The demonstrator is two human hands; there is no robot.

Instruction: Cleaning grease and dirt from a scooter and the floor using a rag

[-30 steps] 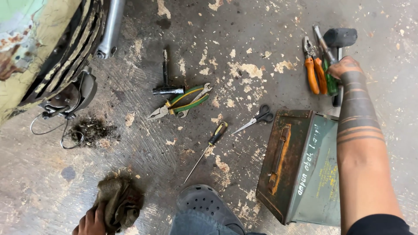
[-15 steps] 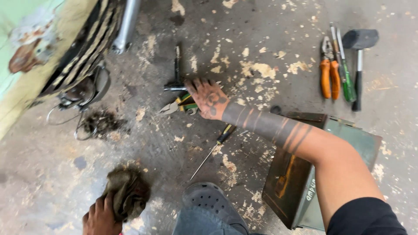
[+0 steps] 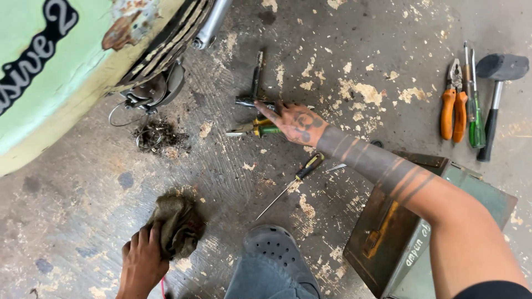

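At six o'clock, closest in, sits a grey perforated clog (image 3: 280, 249) on the person's foot, and at seven o'clock the left hand (image 3: 143, 256) presses on a grimy brown rag (image 3: 176, 221) lying on the stained concrete floor (image 3: 83, 210), its fingers curled together over the cloth's near edge. At four o'clock a rusty green metal box (image 3: 410, 232) stands with its lid handle facing up, the right forearm crossing above it. Just past the clog, near the centre, a screwdriver with a black-and-yellow handle (image 3: 293, 180) lies at a slant, tip pointing toward six o'clock. Further out, a little above centre, the right hand (image 3: 296, 123) reaches flat toward eleven o'clock with its fingers stretched out and slightly apart — the fingertips touch a dark metal T-shaped wrench (image 3: 256, 91), while the palm lies over the green-and-yellow handled pliers (image 3: 256, 129), whose jaws point toward nine o'clock; the hand is not clamped on either tool. At nine o'clock a tangle of dirty wire and debris (image 3: 158, 134) rests below a mechanical hub (image 3: 155, 88) — this belongs to a mint-green vehicle body (image 3: 61, 72) filling ten o'clock. Far off at two o'clock lie orange-handled pliers (image 3: 453, 108), a green-handled screwdriver (image 3: 475, 119) just beside them, and a black rubber mallet (image 3: 496, 88), well apart from both hands.
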